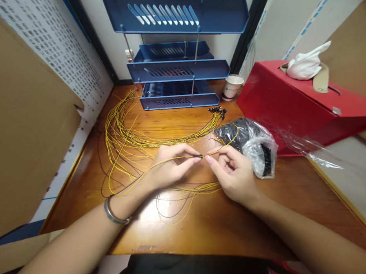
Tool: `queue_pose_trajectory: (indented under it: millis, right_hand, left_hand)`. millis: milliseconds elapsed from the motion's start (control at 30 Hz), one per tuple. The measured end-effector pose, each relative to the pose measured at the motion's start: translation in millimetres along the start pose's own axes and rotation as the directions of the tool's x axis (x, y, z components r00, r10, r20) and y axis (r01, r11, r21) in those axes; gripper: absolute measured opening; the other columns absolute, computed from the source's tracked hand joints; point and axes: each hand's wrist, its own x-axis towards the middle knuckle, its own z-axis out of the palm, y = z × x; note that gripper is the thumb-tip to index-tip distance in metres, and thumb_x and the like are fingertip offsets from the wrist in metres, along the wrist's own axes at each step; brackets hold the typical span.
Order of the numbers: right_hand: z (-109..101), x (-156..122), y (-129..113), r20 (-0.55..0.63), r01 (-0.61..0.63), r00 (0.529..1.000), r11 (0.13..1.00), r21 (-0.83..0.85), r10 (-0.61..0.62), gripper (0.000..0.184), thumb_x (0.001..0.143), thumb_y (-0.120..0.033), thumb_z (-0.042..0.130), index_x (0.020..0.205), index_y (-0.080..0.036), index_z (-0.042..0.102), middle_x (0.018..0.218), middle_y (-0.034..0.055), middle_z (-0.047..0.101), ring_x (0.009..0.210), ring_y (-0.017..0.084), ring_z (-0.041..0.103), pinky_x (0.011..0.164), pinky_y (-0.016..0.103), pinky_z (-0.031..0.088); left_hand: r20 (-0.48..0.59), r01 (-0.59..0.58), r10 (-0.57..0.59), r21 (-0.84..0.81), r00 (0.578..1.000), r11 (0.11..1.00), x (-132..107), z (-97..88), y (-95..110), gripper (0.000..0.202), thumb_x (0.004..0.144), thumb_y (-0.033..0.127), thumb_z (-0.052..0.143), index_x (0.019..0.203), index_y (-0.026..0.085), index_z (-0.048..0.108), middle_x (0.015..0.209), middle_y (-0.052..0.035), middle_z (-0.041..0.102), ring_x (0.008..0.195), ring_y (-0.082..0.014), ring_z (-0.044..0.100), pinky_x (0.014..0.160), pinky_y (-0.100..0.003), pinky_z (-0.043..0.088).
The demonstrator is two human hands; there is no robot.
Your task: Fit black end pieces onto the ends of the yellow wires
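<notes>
My left hand [170, 167] pinches a thin yellow wire [166, 160] near its end, over the middle of the wooden table [215, 224]. My right hand [233, 172] pinches a small black connector [199, 156] at that wire's tip, fingertips almost touching the left hand's. A bundle of yellow and black wires [124, 134] loops across the table to the left, its ends with black connectors [217, 111] lying further back. A clear plastic bag of black parts [256, 145] lies just right of my right hand.
A blue three-tier paper tray [177, 71] stands at the back. A paper cup [232, 87] sits beside it. A red box [298, 106] with white tissue [306, 63] is at the right. Cardboard [23, 132] borders the left side.
</notes>
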Motion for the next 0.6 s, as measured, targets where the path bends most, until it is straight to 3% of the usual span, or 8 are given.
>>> queue_pose_trajectory:
  millis: [133,333,600]
  right_hand:
    - [-0.4,0.4,-1.2,-0.028,0.005,1.000,1.000,0.027,-0.004,0.008,0.090,-0.025,0.064,0.089,-0.017,0.063,0.051,-0.0116,0.030,0.043,0.007,0.028,0.045,0.023,0.023]
    - [2.6,-1.2,2.0,0.012,-0.011,1.000,1.000,0.019,0.011,0.010,0.090,-0.025,0.064,0.087,-0.016,0.068,0.050,-0.0110,0.030,0.043,0.006,0.028,0.045,0.023,0.024]
    - [2.5,0.3,2.9,0.036,-0.003,0.999,1.000,0.020,0.002,0.011,0.090,-0.025,0.064,0.092,-0.015,0.069,0.051,-0.0116,0.029,0.043,0.006,0.028,0.045,0.023,0.024]
  left_hand:
    - [-0.022,0.032,-0.033,-0.045,0.999,0.998,1.6,-0.5,-0.3,0.006,0.083,0.021,0.075,0.083,0.015,0.076,0.080,-0.0035,0.080,0.069,-0.0136,0.075,0.066,-0.019,0.058]
    - [-0.004,0.002,-0.002,-0.015,1.000,1.000,-1.3,0.4,-0.7,0.005,0.082,0.020,0.076,0.085,0.016,0.078,0.083,-0.0035,0.081,0.072,-0.0143,0.076,0.073,-0.021,0.059]
    - [-0.010,-0.030,0.030,-0.015,1.000,0.999,0.4,-0.1,0.0,0.004,0.082,0.017,0.075,0.085,0.015,0.077,0.082,-0.0022,0.081,0.071,-0.0119,0.075,0.070,-0.017,0.057]
